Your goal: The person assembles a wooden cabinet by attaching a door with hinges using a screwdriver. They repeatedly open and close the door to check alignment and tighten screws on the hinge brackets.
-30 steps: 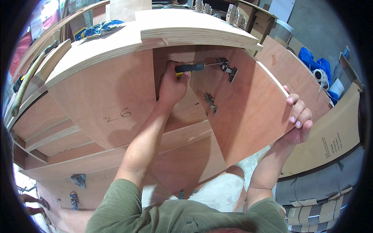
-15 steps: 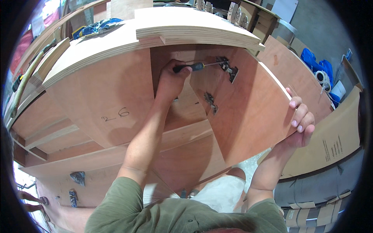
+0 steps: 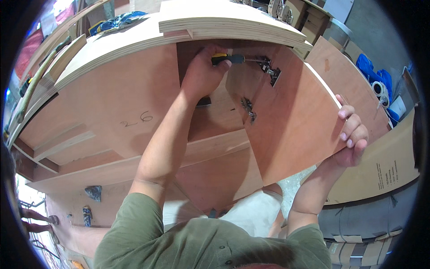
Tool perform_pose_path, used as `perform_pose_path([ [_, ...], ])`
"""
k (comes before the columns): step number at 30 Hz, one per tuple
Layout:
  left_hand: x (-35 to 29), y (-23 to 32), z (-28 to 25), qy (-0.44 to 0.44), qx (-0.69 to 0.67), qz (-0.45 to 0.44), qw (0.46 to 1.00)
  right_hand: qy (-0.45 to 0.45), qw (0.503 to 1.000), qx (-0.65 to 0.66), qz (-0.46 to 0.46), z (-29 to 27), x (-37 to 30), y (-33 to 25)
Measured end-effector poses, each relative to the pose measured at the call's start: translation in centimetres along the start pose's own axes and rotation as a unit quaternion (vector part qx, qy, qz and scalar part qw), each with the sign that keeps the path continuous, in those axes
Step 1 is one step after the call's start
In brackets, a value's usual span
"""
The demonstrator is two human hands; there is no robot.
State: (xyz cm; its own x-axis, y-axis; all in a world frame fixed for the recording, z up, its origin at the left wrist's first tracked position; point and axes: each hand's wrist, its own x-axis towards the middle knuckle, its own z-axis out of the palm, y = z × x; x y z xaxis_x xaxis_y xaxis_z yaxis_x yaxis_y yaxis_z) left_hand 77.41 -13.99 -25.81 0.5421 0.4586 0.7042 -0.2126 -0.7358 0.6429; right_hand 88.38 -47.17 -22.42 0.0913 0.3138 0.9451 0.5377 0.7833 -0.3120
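My left hand is closed around the dark, yellow-marked handle of a screwdriver inside the cabinet opening. The screwdriver's shaft reaches right to the upper metal hinge, but the tip's exact seat is too small to make out. Below sits a second metal hinge. Both hinges are at the inner side of a reddish-brown wooden door, which stands swung out from the cabinet. At the door's outer edge, my right hand grips the panel, fingers curled over its pale rim.
Thick plywood pieces lie on the cabinet top, with a blue packet farther left. Brown cardboard stands to my right. On the lower left panel lie small plastic bags. Someone's hand shows at the left edge.
The whole view has shifted slightly. In my left hand the screwdriver handle has turned, showing its yellow part, with the shaft still at the upper hinge. My right hand keeps its hold on the door.
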Motion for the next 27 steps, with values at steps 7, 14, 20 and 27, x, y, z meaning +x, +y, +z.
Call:
perform_pose_path([
  [7, 0.6, 0.5, -1.4, -0.193, 0.17, -0.04, 0.966, -0.003, 0.999, -0.035, 0.026, -1.6, 0.0, -0.8],
  [14, 2.6, 2.6, -1.3, -0.26, 0.059, -0.201, 0.942, -0.002, 1.0, -0.025, 0.017, -2.6, -0.1, -0.3],
  [20, 4.1, 3.0, -0.8, -0.261, 0.195, -0.158, 0.932, -0.007, 1.0, 0.026, -0.01, -2.4, -0.3, 0.9],
  [27, 5.5, -4.1, 1.9, -0.23, 0.178, -0.14, 0.946, -0.02, 0.995, 0.101, -0.012, -3.1, -0.9, 1.7],
])
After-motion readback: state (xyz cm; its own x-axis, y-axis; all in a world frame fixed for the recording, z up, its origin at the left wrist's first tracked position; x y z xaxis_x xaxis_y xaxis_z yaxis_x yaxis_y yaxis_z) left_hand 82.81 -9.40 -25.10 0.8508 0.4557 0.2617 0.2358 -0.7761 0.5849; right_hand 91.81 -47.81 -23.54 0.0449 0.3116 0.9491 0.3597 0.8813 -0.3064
